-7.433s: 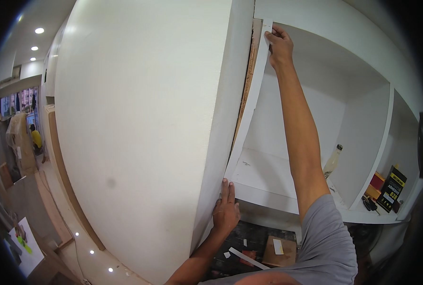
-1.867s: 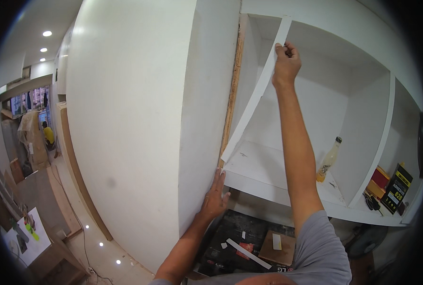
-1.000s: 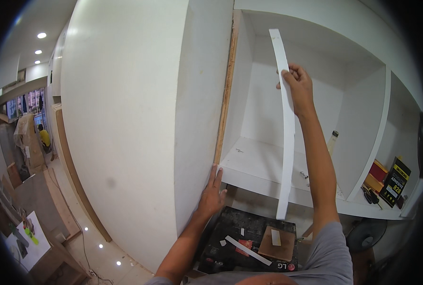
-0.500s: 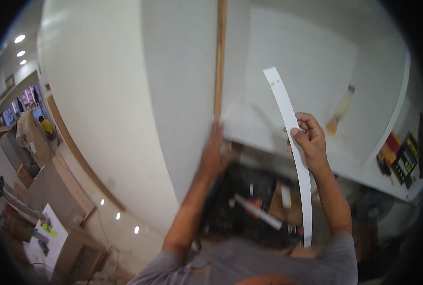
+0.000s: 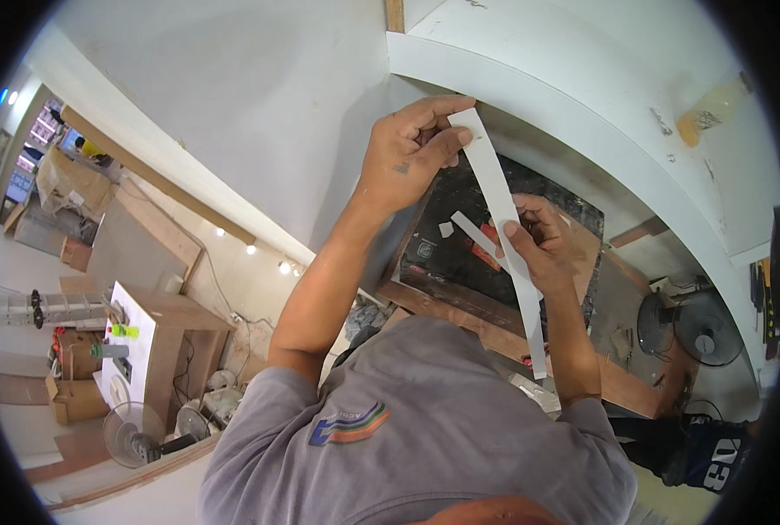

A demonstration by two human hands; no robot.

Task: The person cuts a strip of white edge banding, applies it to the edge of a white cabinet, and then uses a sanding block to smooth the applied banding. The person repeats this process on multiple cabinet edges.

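A long, slightly bent white strip (image 5: 493, 179) is held between my hands above a dark, scuffed surface (image 5: 442, 262). My left hand (image 5: 414, 147) pinches its upper end with thumb and fingers. Lower down, my right hand (image 5: 537, 245) grips the middle of the strip, thumb across its face. Beneath them lie a shorter white strip (image 5: 473, 234), a small white scrap (image 5: 445, 229), a red piece (image 5: 484, 255) and a brown board (image 5: 583, 249). Above is the white cabinet's lower front edge (image 5: 565, 92), with a pale bottle (image 5: 709, 114) on its shelf.
A fan (image 5: 705, 337) stands at the right, near dark fabric (image 5: 696, 451). At left are a white-topped workbench (image 5: 127, 350), a ladder (image 5: 40, 306), another fan (image 5: 132, 437), cardboard (image 5: 70, 394) and cables on the floor. A person in yellow (image 5: 90, 150) is far back.
The strip has left the cabinet's side edge and come down with my right hand. My left hand has left that edge and taken the strip's upper end. The view has tilted downward.
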